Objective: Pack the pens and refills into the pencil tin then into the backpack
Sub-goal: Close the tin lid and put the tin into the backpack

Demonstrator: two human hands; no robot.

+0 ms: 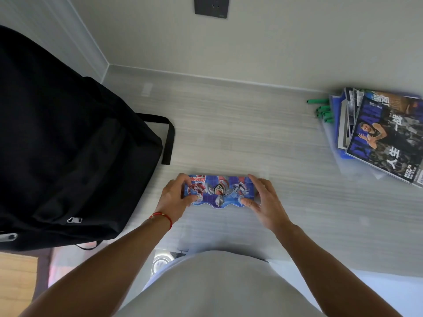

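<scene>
Both hands grip the closed pencil tin [219, 191] on the table [251, 138] (lid printed with cartoon heroes): left hand [175, 197] at its left end, right hand [266, 202] at its right. The black backpack [68, 145] stands just left.

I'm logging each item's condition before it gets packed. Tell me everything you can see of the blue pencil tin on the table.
The blue printed pencil tin is a long, flat case that looks like metal, its lid covered with red and silver cartoon hero figures. Its near edge is wavy. It lies closed and flat on the pale wood-grain table, right of the black backpack. The left hand grips its left end and the right hand its right end.
</scene>
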